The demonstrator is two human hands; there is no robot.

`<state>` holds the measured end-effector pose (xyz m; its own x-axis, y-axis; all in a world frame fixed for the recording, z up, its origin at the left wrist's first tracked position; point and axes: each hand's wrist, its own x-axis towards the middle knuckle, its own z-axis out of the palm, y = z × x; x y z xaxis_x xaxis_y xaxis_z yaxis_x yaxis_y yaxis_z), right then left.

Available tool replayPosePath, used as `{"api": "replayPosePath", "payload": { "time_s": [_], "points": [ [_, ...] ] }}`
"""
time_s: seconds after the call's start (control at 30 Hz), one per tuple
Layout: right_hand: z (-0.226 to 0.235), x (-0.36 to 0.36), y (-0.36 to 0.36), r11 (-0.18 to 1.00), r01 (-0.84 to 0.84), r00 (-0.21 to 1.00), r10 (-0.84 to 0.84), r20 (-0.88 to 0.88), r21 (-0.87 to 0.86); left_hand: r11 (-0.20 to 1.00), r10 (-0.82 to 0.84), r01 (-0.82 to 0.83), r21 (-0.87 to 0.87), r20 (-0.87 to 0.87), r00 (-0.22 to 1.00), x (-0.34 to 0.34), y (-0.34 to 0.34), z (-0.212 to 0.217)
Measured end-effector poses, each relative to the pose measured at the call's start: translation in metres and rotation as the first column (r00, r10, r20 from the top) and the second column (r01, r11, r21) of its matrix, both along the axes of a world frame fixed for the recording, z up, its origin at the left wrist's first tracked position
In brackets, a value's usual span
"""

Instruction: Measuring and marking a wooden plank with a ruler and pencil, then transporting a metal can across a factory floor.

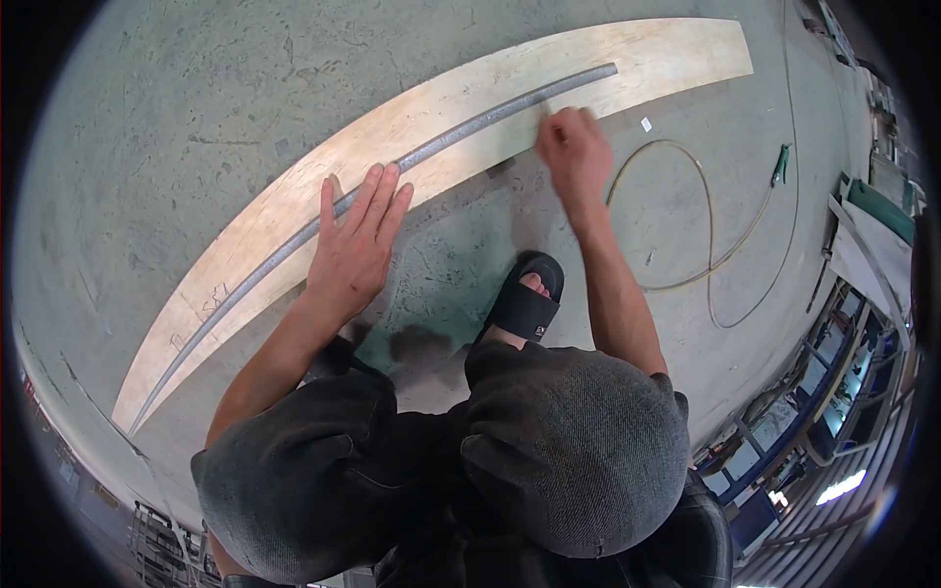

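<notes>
A long pale plywood board (676,51) lies on the floor before me, running from the near left to the far right. Along it rests a slim grey metal bar (490,117); both look curved in this view. My left hand (353,250) presses on the bar near its middle, fingers stretched and spread across it, the fingertips on the wood. My right hand (576,157) is closed in a fist-like pinch at the board's near edge, below the bar's far-right part. Whatever it may hold is hidden by the fingers. Pencil-like marks show near the board's left end.
A thin yellowish air hose (708,196) loops on the concrete floor (196,108) to the right, ending at a green blow gun (781,165). My sandalled foot (526,294) stands between my arms. Metal racks (833,382) line the right side.
</notes>
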<state>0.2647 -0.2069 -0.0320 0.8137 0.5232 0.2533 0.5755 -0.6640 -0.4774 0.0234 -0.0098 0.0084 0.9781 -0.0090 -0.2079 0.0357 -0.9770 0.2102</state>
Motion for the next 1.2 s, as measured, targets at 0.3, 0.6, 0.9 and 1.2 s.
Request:
{"api": "replayPosePath", "payload": {
  "time_s": [0.3,0.6,0.9,1.2],
  "points": [
    [-0.004,0.001,-0.002,0.994,-0.101,0.993,0.099,0.064,0.031,1.000,-0.012,0.012,0.007,0.006,1.000,0.000,-0.004,-0.007],
    [0.001,0.015,-0.006,0.998,-0.030,1.000,0.030,0.006,0.047,1.000,-0.005,0.005,-0.020,-0.010,1.000,0.003,-0.001,0.002],
    [0.000,0.031,-0.012,0.998,-0.055,0.998,0.055,0.030,0.005,0.999,-0.010,0.007,-0.045,-0.060,0.998,0.002,0.001,0.005],
    [0.000,0.027,-0.021,0.999,-0.038,0.999,0.039,0.012,-0.034,1.000,-0.008,0.006,-0.026,-0.060,0.998,0.002,0.000,0.007]
  ]
}}
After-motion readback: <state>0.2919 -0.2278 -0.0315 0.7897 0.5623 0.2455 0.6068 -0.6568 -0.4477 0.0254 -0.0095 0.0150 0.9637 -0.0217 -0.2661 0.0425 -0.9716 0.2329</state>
